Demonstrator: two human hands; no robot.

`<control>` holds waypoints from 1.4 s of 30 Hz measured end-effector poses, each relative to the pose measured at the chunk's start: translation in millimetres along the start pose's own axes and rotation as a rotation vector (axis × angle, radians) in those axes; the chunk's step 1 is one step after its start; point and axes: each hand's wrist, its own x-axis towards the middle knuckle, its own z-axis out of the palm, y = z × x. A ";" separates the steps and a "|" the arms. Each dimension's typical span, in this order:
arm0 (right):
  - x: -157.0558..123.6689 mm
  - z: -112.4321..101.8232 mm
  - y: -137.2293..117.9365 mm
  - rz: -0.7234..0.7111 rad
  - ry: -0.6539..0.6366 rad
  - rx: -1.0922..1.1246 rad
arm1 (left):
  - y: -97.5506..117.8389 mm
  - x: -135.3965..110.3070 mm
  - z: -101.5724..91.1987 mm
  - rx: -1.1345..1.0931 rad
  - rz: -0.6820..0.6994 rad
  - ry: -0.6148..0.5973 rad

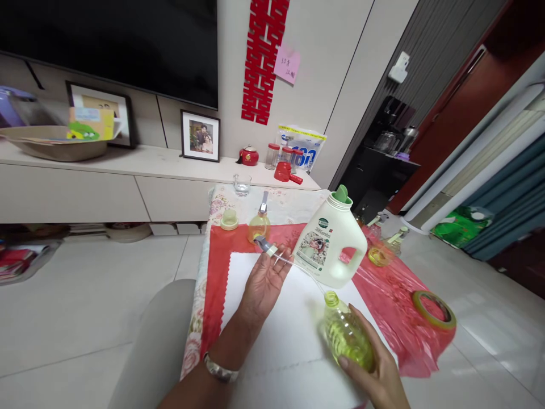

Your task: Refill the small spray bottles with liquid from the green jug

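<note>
My left hand (264,284) is closed, palm up, on a grey and white pump head (267,246). From the pump head a thin clear dip tube (307,267) runs right, its end at the open mouth of a clear bottle (346,335) of yellow-green liquid. My right hand (377,363) wraps around that bottle, which tilts to the left. Behind my hands stands a pale green detergent jug (330,244) with a green spout in its open neck. Another bottle with a pump (258,224) stands beyond my left hand, beside a pale green cap (229,219).
A white sheet (276,352) lies over red plastic (215,284) on the table. To the right are a roll of tape (434,309) and several pump bottles (381,253). A glass mug (242,184) stands at the back, before a low cabinet (162,170) with jars and a red scoop (288,172).
</note>
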 end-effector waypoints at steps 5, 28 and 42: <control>3.7 -29.3 -0.4 0.053 0.081 0.012 | 0.5 2.5 -3.8 0.023 0.011 0.009; 188.4 -109.7 -154.1 -0.397 0.143 -0.826 | -15.6 -3.3 -15.7 0.291 -0.172 -0.171; 209.5 -127.5 -189.0 -0.587 -0.025 -1.134 | -15.2 -5.5 -14.9 0.250 -0.195 -0.186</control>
